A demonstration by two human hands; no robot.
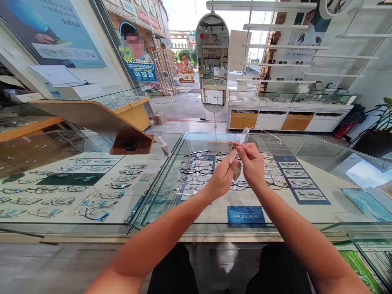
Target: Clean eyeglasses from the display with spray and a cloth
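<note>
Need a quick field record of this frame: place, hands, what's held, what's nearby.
place: eyewear shop, glass display counter
left hand: fingers pinch the clear glasses frame
right hand: fingers pinch the same frame, beside the left
under hands: rows of glasses inside the case
nearby: small bottle on the counter, oval mirror behind

One camera sits on the person's head, looking forward and down over the near edge of the glass tabletop (214,212). It is close to the raised hands, which fill the middle, and faces the far shelves (275,49) and a mirror (212,61).
</note>
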